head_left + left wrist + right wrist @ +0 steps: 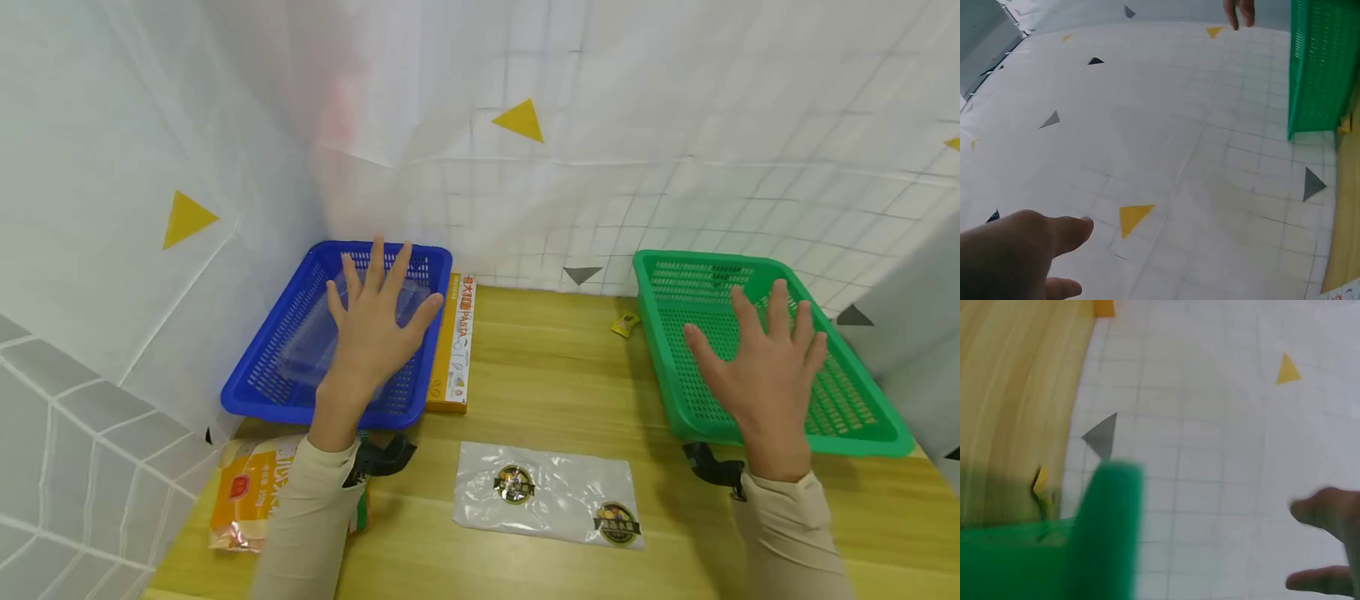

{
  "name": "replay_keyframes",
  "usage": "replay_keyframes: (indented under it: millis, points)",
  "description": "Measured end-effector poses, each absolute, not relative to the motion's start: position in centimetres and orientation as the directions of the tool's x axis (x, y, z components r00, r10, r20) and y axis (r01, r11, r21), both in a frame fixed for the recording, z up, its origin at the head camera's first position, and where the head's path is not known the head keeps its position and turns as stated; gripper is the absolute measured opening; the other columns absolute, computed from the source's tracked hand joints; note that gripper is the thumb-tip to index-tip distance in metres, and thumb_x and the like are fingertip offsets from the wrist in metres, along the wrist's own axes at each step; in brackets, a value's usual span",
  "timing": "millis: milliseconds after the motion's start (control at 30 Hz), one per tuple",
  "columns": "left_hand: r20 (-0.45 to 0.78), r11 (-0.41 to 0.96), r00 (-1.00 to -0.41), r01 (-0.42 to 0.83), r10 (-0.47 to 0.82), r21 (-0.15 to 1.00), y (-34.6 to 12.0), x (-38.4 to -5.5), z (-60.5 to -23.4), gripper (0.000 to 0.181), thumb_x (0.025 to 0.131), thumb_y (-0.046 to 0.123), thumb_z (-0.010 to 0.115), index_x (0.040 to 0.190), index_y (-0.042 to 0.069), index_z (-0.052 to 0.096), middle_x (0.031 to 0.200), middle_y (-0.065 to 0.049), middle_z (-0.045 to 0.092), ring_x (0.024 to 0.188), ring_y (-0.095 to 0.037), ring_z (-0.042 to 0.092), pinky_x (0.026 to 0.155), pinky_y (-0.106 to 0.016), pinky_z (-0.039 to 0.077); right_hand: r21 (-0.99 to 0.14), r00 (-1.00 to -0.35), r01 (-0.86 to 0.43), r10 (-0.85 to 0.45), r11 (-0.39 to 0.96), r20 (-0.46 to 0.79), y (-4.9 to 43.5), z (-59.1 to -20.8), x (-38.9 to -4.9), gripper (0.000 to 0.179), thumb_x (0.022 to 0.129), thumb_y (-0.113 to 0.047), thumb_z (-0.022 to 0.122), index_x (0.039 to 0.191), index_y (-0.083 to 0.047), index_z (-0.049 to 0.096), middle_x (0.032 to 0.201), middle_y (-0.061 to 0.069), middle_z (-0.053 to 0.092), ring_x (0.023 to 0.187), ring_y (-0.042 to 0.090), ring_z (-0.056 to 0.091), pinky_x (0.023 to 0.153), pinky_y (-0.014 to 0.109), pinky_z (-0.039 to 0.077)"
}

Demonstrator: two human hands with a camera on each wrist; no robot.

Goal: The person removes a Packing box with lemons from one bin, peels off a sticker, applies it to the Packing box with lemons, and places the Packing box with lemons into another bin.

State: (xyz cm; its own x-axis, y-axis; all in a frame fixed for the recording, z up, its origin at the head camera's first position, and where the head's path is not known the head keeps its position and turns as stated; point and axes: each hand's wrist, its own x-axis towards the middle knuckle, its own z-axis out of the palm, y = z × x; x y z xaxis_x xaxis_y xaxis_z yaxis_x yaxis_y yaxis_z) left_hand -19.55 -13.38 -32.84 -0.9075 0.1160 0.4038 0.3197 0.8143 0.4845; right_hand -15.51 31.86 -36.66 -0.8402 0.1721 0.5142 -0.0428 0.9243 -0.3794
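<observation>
Blue rectangular basket of slatted plastic, holding a clear plastic container, stands at ten o'clock on the pale wooden table; a green rectangular plastic basket stands at two. Seen from the head, the left hand overlaps the blue one, the right hand the green, fingers spread wide, both gripping nothing.

"What lies on the light wood-grain counter?"
"A flat, glossy white plastic packet bearing two round dark emblems. To its left, a partly hidden orange-and-white printed bag."
"Farther back?"
"A long orange-and-white carton lettered PASTA; a small yellow wrapped packet."
"Surround?"
"White sheeting with yellow triangles."
</observation>
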Motion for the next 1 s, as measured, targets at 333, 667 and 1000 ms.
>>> replay_keyframes:
  millis: [333,667,1000]
  points:
    - [0.437,0.046,-0.893,0.444,0.109,0.895,-15.9,-16.9,-29.7,0.054,0.109,0.025,0.057,0.161,0.021,0.041,0.156,-0.001,0.049,0.137,-0.026,0.052,0.113,-0.048,0.042,-0.708,-0.710,-0.375,0.306,0.598,0.634,26.3,-32.7,-15.1,0.038,0.099,-0.013,0.072,0.137,-0.010,0.068,0.132,0.008,0.067,0.123,0.013,0.060,0.097,0.025,0.052]
    - [0.379,-0.340,-0.913,0.313,0.149,0.887,-17.9,-13.8,-28.6,0.050,0.112,0.018,0.041,0.162,0.019,0.036,0.159,-0.017,0.042,0.140,-0.044,0.044,0.109,-0.045,0.045,-0.710,-0.759,-0.562,0.076,0.424,0.647,19.3,-31.5,-16.8,0.042,0.098,-0.003,0.069,0.139,-0.003,0.063,0.132,0.007,0.067,0.121,0.021,0.062,0.095,0.028,0.054]
    - [0.401,-0.405,-0.901,0.309,0.165,0.860,-21.2,-10.2,-31.4,0.051,0.114,0.012,0.026,0.165,0.006,0.025,0.161,-0.023,0.038,0.140,-0.040,0.047,0.111,-0.043,0.045,-0.821,-0.878,-0.477,-0.130,0.315,0.460,12.8,-34.4,-19.2,0.047,0.100,-0.011,0.070,0.145,-0.007,0.057,0.139,0.011,0.063,0.123,0.029,0.061,0.099,0.051,0.054]
